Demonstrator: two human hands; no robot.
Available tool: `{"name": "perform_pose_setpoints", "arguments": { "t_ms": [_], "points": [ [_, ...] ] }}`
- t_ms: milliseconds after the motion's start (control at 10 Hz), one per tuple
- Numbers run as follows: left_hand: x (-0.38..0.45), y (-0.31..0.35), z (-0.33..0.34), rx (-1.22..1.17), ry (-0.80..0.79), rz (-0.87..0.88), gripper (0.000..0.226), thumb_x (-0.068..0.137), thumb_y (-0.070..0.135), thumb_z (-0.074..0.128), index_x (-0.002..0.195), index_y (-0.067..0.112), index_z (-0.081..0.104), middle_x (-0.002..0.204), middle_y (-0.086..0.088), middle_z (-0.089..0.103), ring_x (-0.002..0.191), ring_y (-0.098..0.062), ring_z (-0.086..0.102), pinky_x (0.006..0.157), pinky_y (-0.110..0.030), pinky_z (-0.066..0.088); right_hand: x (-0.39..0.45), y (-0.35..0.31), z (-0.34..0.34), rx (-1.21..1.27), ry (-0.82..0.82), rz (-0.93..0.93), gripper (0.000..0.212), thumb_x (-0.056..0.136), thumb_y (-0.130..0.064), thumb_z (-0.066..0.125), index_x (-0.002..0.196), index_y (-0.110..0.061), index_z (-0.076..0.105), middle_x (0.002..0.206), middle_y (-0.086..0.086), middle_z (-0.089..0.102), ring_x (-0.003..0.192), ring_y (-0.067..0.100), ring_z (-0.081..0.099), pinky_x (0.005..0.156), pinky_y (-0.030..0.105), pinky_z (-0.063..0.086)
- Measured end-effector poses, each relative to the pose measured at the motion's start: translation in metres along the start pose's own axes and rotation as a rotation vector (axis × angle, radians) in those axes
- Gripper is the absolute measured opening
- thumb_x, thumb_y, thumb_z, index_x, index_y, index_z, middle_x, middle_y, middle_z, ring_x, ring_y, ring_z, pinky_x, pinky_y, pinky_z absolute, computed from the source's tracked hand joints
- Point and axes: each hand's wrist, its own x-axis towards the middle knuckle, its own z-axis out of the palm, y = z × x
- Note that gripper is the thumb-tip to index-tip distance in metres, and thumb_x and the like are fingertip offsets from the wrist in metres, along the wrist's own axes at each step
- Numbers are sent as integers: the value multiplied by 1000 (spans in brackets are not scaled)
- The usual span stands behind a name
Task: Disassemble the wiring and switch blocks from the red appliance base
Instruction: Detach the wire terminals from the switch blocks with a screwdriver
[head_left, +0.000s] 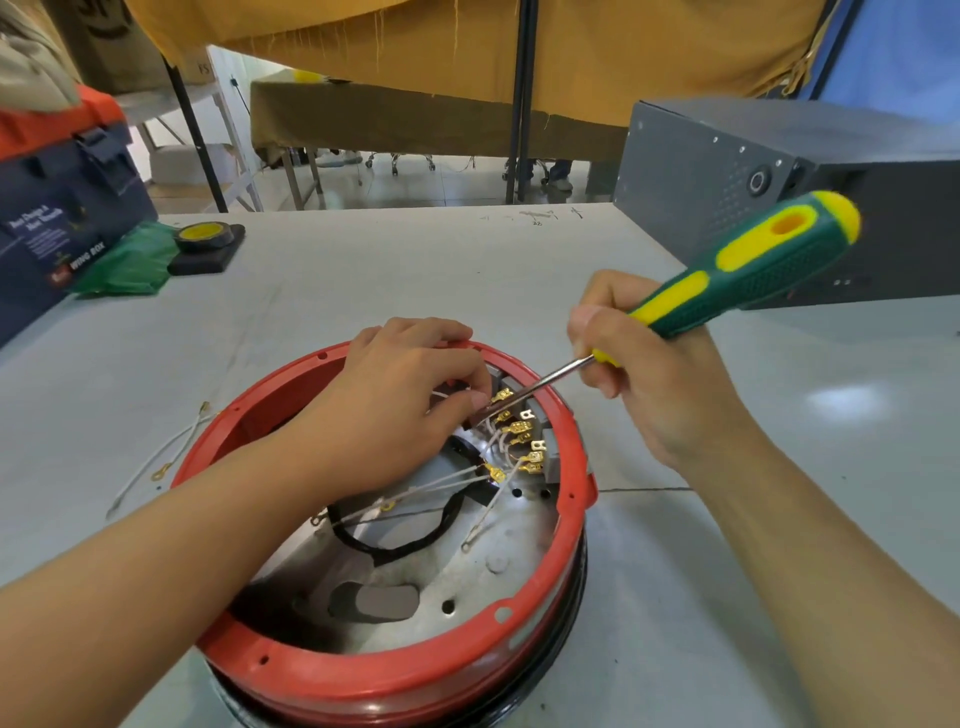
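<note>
Grey and matte, the worktop (363, 270) carries the red appliance base (395, 670) close to its near edge, open side up, with a grey metal box (727, 171) at the far right corner and a roll of tape (203, 236) and a blue carton (47, 228) toward the far left. Inside the base, against its far right wall, grey switch blocks (549, 460) hold a row of brass spade terminals (522, 428) with white wires (447, 480) trailing across the metal floor; two freed wires (171, 457) lie on the worktop just left of the base. The left hand (410, 415) reaches over the far rim, thumb and fingers pinched together on a wire right beside the topmost terminal. The right hand (649, 374) grips a green and yellow screwdriver (748, 265) low on its handle, fingers curled round it, the blade tip pressed against that same terminal. The step in hand looks like levering a terminal off its tab. To do it well, the blade should likely sit flat between the connector and the block and twist gently rather than stab, while the left hand pulls straight along the tab, gripping the brass sleeve rather than the wire so the crimp does not tear. A slip could send the tip into the left thumb, which sits very near.
</note>
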Motion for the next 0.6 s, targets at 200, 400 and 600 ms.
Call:
{"name": "perform_pose_setpoints", "arguments": {
  "t_ms": [200,400,600],
  "points": [
    [0,-1,0,2,-4,2,14,91,37,47,92,34,61,139,8,44,128,-16,35,109,-45,26,2,-10,-24,96,210,-55,23,69,-26,54,47,-24,47,44,-11,39,40,9,29,45,19,24],
    [0,-1,0,1,-1,1,14,91,37,48,93,34,62,139,8,44,128,-15,35,109,-44,25,3,-10,-22,17,170,-88,24,73,-27,54,49,-25,49,45,-13,42,39,8,32,45,18,27],
    [0,0,0,3,1,2,14,91,36,49,94,33,63,139,8,44,127,-15,35,109,-44,26,4,-11,-24,31,139,-66,26,74,-27,53,49,-26,50,44,-14,41,40,8,32,45,18,27]
  ]
}}
